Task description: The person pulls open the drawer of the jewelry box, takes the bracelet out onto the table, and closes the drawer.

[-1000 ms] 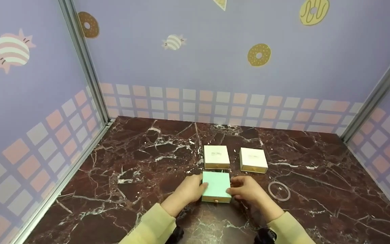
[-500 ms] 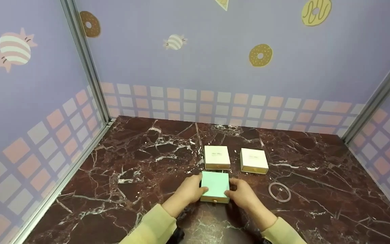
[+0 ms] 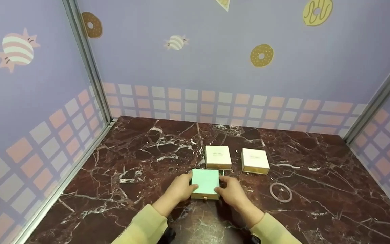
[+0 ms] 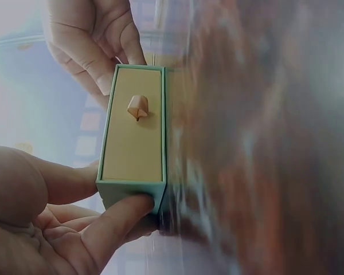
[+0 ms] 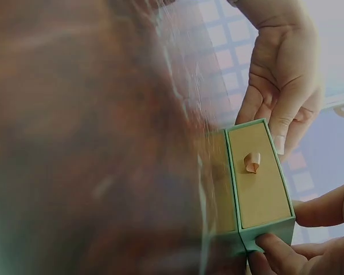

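green box [image 3: 205,182] sits between left hand [image 3: 180,188] and right hand [image 3: 233,192].

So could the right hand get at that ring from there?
Likely yes: nothing stands between the right hand and the ring, though that hand is on the green box and would need to let go.

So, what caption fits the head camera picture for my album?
Two hands hold a green box on a dark marbled table, near two cream boxes and a ring.
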The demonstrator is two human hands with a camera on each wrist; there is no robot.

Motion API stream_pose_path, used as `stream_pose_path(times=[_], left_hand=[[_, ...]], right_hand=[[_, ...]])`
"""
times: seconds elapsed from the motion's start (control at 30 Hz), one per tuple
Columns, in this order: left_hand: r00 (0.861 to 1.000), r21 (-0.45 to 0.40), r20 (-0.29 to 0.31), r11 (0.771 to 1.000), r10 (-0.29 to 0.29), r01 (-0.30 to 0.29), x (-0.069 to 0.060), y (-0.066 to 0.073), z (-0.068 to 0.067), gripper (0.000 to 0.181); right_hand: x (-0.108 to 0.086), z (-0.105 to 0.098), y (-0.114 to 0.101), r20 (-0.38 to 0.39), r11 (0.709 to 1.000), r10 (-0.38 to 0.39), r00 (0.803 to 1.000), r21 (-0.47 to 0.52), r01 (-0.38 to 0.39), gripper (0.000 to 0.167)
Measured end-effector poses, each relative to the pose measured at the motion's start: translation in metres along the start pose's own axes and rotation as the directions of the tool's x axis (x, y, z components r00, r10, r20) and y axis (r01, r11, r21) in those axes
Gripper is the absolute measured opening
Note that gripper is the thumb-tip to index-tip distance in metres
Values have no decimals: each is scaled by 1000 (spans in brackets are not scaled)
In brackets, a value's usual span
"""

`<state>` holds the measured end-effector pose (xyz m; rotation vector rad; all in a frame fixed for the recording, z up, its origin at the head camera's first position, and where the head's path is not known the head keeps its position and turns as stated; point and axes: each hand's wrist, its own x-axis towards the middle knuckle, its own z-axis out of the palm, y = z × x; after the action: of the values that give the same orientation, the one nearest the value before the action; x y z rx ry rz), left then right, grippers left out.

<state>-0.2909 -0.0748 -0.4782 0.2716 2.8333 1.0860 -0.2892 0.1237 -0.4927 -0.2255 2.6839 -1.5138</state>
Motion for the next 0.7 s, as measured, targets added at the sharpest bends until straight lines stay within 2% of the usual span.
stream_pose_path(times=[0.4, 0.7], left_hand=[[994, -38, -63, 995, -92, 90, -1, -35, -29, 62], [981, -80, -82, 982, -175, 169, 13, -54, -48, 61]], right_hand=[[27, 38, -23, 28, 999, -20, 999, 31, 19, 50], [52, 60, -34, 9, 997, 9, 1000, 71, -10, 46]])
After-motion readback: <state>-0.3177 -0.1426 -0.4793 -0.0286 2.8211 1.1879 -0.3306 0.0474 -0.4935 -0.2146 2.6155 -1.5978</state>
